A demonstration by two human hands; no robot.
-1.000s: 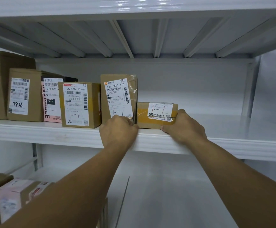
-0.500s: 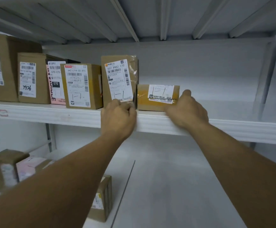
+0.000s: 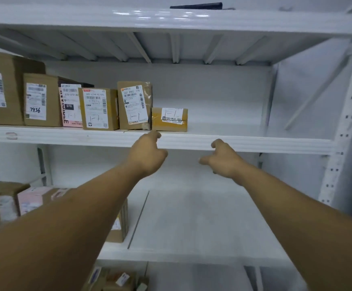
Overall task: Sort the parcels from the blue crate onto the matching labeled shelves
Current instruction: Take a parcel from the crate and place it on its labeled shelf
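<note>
The small yellow-taped parcel [image 3: 169, 119] sits at centre frame on the middle shelf [image 3: 254, 141], touching the taller brown parcel [image 3: 134, 105] that ends the row. The step in hand looks like the release, best done by drawing both arms straight back without brushing either box. Half a second ago the right hand [image 3: 223, 158] pressed the small parcel's right end and the left hand [image 3: 147, 152] was at the taller one's base; now both hang before the shelf lip, loosely curled and empty.
</note>
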